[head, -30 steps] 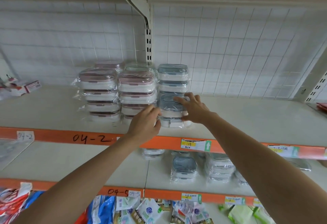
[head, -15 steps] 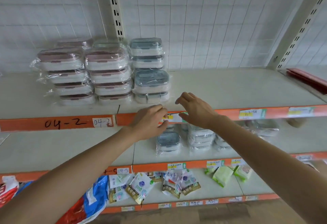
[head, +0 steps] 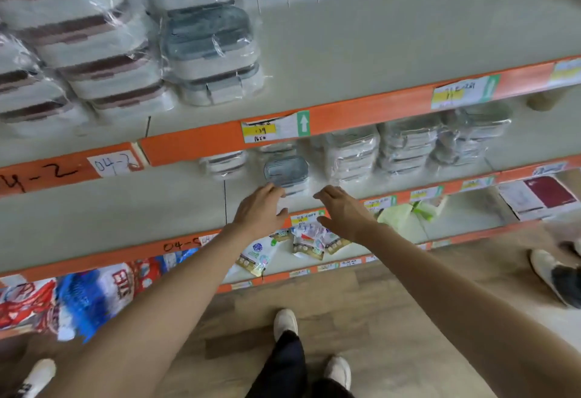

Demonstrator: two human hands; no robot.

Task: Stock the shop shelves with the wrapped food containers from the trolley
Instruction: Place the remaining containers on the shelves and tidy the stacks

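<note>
Wrapped food containers stand stacked on the upper shelf (head: 361,61): pink-lidded stacks (head: 103,64) at the left, a grey-lidded stack (head: 210,48) beside them. More wrapped stacks (head: 405,146) sit on the shelf below, with a single grey-lidded container (head: 286,171) in front. My left hand (head: 261,209) and my right hand (head: 341,212) hover empty, fingers relaxed, just in front of that lower shelf's edge, either side of the grey container. No trolley is in view.
Orange shelf edges carry price labels (head: 273,129). Snack packets (head: 308,240) and red-blue bags (head: 72,300) lie on the lowest shelf. My feet (head: 284,323) stand on the wooden floor; another person's shoe (head: 553,275) is at the right.
Both hands have let go of the grey stack on the upper shelf and dropped to the lower shelf's edge. The view has tilted down towards the floor.
</note>
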